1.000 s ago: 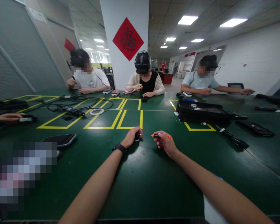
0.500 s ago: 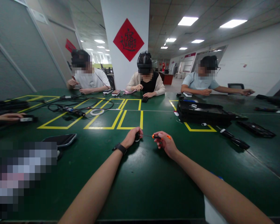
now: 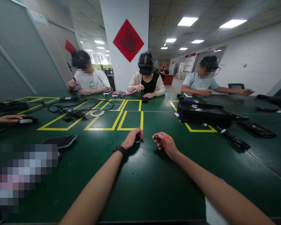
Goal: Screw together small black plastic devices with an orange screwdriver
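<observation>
In the head view, the right hand (image 3: 165, 144) holds an orange-and-black screwdriver (image 3: 157, 137) near the middle of the frame, its fingers closed around the handle. The screwdriver's long axis runs nearly level across the picture; the thin shaft points left and the handle's end points right. The left hand (image 3: 132, 139) is curled around a small dark object (image 3: 137, 137) with a pale lower edge, just left of the shaft. That object is largely covered by the fingers, and its longer visible side runs up and down the frame. The shaft reaches to it, but whether the tip touches is too small to tell.

Both hands are over the green bench (image 3: 135, 190), below a rectangle of yellow tape (image 3: 141, 120). A white ring (image 3: 97, 113) and tangled black cables (image 3: 70, 109) lie at the upper left. A black case (image 3: 201, 113) lies to the right, and a dark flat device (image 3: 61, 141) to the left. Another person's hand (image 3: 10, 118) rests by a black device (image 3: 28, 120) at the left edge.
</observation>
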The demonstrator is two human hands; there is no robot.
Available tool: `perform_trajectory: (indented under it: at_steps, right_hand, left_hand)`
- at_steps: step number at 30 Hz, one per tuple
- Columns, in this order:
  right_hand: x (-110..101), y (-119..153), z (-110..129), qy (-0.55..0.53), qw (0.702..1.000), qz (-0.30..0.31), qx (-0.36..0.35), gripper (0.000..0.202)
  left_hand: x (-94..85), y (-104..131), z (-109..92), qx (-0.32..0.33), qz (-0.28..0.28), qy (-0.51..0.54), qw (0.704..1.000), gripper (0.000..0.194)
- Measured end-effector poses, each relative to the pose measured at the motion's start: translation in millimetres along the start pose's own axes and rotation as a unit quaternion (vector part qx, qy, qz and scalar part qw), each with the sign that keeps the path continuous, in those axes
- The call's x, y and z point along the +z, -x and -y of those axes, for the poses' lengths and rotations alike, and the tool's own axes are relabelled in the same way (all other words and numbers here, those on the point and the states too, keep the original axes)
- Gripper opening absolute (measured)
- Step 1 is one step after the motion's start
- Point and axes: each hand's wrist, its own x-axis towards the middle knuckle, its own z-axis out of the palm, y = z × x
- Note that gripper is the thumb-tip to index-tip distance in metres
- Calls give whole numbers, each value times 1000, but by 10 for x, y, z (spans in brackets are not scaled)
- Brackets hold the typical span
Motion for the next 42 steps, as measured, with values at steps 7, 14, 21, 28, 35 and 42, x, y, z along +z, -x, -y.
perform_trajectory:
  at_steps: [7,14,21,28,35,42]
  right_hand:
    - [2,7,8,-5,1000,-2,4,25]
    - [5,14,14,-10,1000,-4,1,26]
    - [23,24,32,-8,1000,-11,8,27]
    - [25,13,21,-3,1000,-4,5,27]
    - [24,15,46,32,999,6,-2,34]
    - [-47,-6,56,145,987,6,-73,26]
  left_hand:
    - [10,10,-37,-15,1,19,1000,40]
    - [12,12,-35,-15,-7,2,1000,41]
    - [9,11,-24,-20,-9,-13,1000,42]
    - [-13,7,-7,13,-15,-69,997,40]
    - [-47,3,-29,47,-63,-158,984,33]
    - [-44,69,-123,38,-48,-117,991,39]
